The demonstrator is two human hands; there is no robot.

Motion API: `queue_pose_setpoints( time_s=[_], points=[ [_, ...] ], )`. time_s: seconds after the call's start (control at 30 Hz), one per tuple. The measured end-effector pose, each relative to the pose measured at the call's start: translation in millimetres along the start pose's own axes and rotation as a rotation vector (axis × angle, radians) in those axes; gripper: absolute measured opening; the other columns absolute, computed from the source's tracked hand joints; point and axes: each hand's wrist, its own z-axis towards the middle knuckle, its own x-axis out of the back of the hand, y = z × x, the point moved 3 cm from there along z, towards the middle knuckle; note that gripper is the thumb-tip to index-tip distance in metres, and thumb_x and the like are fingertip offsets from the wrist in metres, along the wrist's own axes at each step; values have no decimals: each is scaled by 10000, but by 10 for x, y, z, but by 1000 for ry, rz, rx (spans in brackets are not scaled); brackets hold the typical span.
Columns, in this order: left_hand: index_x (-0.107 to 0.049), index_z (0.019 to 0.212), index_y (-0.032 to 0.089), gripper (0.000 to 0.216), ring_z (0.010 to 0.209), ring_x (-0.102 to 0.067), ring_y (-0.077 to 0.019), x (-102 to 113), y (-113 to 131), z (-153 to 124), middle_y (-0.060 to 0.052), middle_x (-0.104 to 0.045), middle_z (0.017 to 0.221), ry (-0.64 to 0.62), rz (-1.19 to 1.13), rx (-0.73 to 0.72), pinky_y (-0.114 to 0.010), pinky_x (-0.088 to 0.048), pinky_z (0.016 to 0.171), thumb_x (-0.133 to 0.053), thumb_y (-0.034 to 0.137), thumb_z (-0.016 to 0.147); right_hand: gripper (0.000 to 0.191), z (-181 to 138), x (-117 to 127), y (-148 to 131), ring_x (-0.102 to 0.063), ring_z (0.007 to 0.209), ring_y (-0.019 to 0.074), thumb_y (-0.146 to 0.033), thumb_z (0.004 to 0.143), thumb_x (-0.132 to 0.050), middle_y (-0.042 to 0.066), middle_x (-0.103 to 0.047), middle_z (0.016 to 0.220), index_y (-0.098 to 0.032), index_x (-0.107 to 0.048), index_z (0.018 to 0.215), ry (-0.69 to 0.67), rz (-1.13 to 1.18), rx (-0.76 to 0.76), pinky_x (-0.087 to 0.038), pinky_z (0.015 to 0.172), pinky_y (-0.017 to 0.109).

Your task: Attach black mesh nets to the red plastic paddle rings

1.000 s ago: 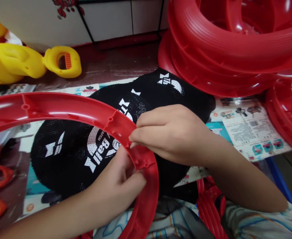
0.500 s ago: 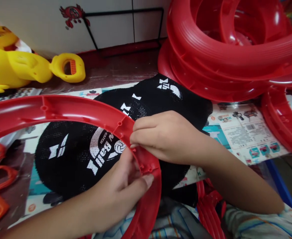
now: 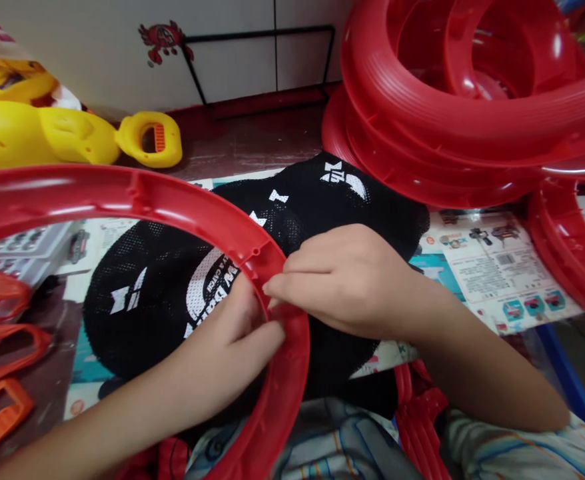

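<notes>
A large red plastic ring, hollow on the side facing me, lies tilted across my lap and the table, its left part running out of view. My left hand grips its inner edge, thumb on the channel and fingers behind. Closed fingertips of my right hand press at the ring's channel just above the left thumb; whether they pinch something small there is hidden. Under the ring spreads black mesh fabric with white lettering and a ball print, partly covered by my hands.
Stacked red rings stand at the back right. A yellow duck-shaped toy lies at the back left, with orange handle-like frames at the left edge. Printed card lies under the fabric. A black wire frame leans near the tiled wall.
The ring has turned and shifted, its ribs moving along under my hands. My left hand has moved slightly up and left; the right fingertips stay at the channel.
</notes>
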Motion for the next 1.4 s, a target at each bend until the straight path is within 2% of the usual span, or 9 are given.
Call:
queue_pose_setpoints(
  time_s=[0.13, 0.3, 0.4, 0.53, 0.7, 0.93, 1.07, 1.23, 1.4],
  points=[
    [-562, 1095, 234, 323, 872, -574, -207, 65, -34, -62, -13, -620, 910, -74, 155, 11, -314, -480, 854, -574, 171, 778, 221, -8, 21, -10, -543, 696, 121, -139, 924, -458, 25, -670, 808, -134, -675, 884, -58, 13, 19, -356, 592, 255],
    [-592, 1083, 260, 287, 875, -596, -202, 0, -3, -177, -10, -643, 932, -211, 154, 25, -263, -509, 788, -561, 191, 806, 260, -3, 75, -20, -499, 683, 108, -146, 943, -440, 20, -639, 813, -141, -679, 839, 50, 26, 40, -355, 611, 253],
    [-610, 1096, 262, 339, 830, -597, -192, -74, 58, -201, -3, -633, 860, -259, 109, 9, -240, -516, 733, -541, 154, 781, 272, 9, 71, -18, -486, 701, 110, -141, 947, -433, 25, -629, 825, -140, -684, 842, 57, 75, 45, -375, 642, 251],
    [-546, 1207, 257, 404, 763, -588, -187, -136, -5, -218, -10, -626, 848, -261, 47, 86, -259, -506, 670, -566, 235, 803, 239, 27, 43, 2, -499, 734, 115, -142, 936, -463, 28, -605, 821, -125, -674, 826, -27, 172, 29, -414, 675, 250],
    [-422, 1273, 272, 409, 888, -598, -181, -207, -157, -269, -45, -617, 1078, -439, -193, 188, -287, -518, 768, -537, 281, 881, 204, 13, 79, 28, -529, 750, 110, -144, 923, -517, 29, -613, 801, -106, -694, 830, -46, 284, 44, -429, 695, 234],
    [-437, 1186, 266, 333, 882, -593, -154, -218, -168, -260, -20, -623, 1033, -381, -288, 224, -236, -487, 718, -531, 181, 877, 251, -6, 97, 45, -485, 663, 110, -151, 920, -506, 9, -587, 716, -121, -704, 770, 14, 214, 37, -389, 626, 239],
    [-484, 1184, 245, 300, 943, -612, -169, -241, -164, -264, -61, -642, 1141, -407, -293, 233, -257, -503, 776, -551, 215, 892, 235, 7, 66, 32, -500, 688, 116, -153, 912, -510, 19, -612, 758, -128, -690, 763, -45, 202, 4, -401, 647, 242],
    [-551, 1175, 253, 333, 921, -627, -148, -245, -173, -230, -50, -666, 1117, -402, -489, 210, -263, -519, 832, -649, 293, 860, 232, 10, 70, 37, -499, 697, 118, -141, 907, -491, 18, -612, 769, -135, -668, 756, -57, 184, -10, -388, 641, 244],
    [-519, 1128, 259, 335, 651, -608, -119, -215, -221, -129, 21, -643, 779, -119, -546, 178, -225, -528, 627, -663, 367, 845, 260, 18, 23, 48, -460, 641, 116, -163, 917, -467, 4, -559, 706, -144, -623, 710, -50, 99, -35, -333, 589, 259]
  ],
)
